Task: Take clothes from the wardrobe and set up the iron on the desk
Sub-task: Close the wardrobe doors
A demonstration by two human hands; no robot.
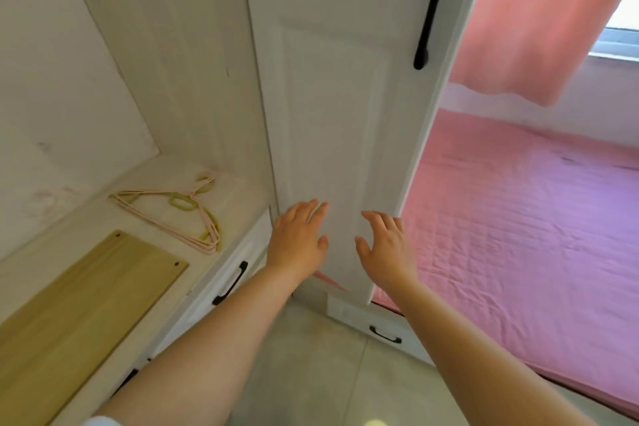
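Observation:
A white wardrobe door [332, 97] with a long black handle [432, 7] stands open in front of me. My left hand [297, 239] lies flat against the door's lower panel, fingers spread. My right hand [385, 245] hovers close to the same panel near its outer edge, fingers apart and holding nothing. To the left the open wardrobe compartment [69, 114] shows a pale floor with pink and yellow-green clothes hangers [176, 214] lying on it. No clothes and no iron are in view.
A light wooden board [76, 315] lies on the wardrobe floor at lower left. Below are white drawers with black handles [231, 284]. A bed with a pink sheet [525, 239] fills the right. A pink curtain [539, 21] hangs over a window.

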